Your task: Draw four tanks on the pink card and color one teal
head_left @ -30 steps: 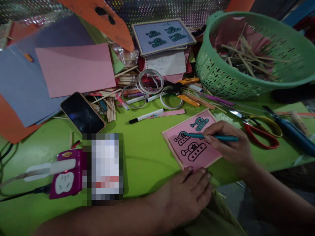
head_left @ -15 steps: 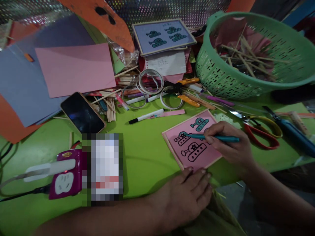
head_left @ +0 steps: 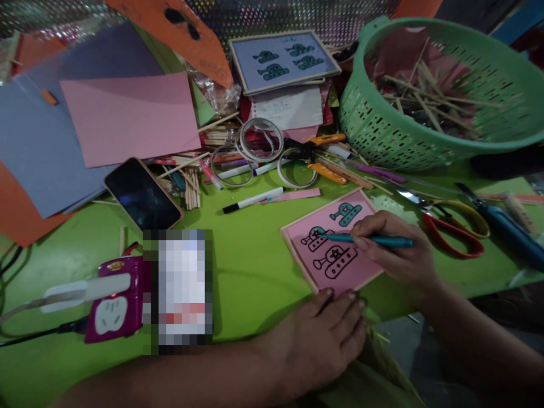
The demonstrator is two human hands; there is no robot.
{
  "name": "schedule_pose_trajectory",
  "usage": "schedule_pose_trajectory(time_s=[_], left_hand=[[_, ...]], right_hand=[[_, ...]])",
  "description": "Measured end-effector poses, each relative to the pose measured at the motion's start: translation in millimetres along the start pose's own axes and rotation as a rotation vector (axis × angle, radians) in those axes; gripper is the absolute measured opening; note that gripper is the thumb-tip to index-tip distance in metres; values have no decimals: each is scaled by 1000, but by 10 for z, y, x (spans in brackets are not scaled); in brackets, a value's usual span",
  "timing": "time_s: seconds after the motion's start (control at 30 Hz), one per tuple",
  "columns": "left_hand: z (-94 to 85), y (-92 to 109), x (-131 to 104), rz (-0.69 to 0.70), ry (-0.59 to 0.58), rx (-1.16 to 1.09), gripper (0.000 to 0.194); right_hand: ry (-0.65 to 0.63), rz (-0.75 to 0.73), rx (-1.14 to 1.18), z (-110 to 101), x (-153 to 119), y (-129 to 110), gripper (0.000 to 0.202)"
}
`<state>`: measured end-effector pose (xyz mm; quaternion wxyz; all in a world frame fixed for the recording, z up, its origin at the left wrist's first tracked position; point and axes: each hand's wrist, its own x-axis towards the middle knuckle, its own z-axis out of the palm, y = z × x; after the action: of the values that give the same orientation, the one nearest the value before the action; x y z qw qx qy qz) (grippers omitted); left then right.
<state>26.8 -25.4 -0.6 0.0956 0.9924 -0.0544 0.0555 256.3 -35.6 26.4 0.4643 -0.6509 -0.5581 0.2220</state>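
Observation:
A pink card (head_left: 297, 229) edged with thin wooden sticks lies tilted on the green table, bearing black-outlined tank drawings. The upper tank (head_left: 345, 214) is coloured teal; the left one (head_left: 317, 238) has teal on its turret, and the lower one (head_left: 335, 262) shows only outlines. Pinched in my right hand (head_left: 393, 246) is a teal marker (head_left: 382, 241), its tip on the left tank. My left hand (head_left: 327, 334) lies flat with fingers stretched out, fingertips at the card's near edge, holding nothing. Part of the card's right side is hidden behind my right hand.
Red-and-yellow-handled scissors (head_left: 454, 226) lie to the right, below a green basket (head_left: 399, 133) of sticks. A capped white marker (head_left: 255, 199), tape rolls (head_left: 261, 139) and a framed blue card (head_left: 250, 54) are beyond. At left are a phone (head_left: 142, 195) and a purple power socket (head_left: 113, 300).
The marker tip has shifted very slightly over the left tank's turret, and a little more teal seems to be there. My left hand stays in place.

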Motion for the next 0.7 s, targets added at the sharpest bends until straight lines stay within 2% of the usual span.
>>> schedule_pose_trajectory(time_s=[0.13, 0.27, 0.5, 0.7], left_hand=[[-18, -7, 5, 26, -58, -3, 45], [20, 10, -9, -7, 7, 5, 46], [64, 20, -17, -6, 45, 11, 42], [8, -3, -8, 27, -46, -7, 46]], right_hand=[[0, 15, 0, 7, 0, -9, 15], [-12, -17, -9, 8, 2, -12, 11], [5, -32, -1, 15, 0, -6, 10], [-10, 4, -24, 7, 5, -12, 11]])
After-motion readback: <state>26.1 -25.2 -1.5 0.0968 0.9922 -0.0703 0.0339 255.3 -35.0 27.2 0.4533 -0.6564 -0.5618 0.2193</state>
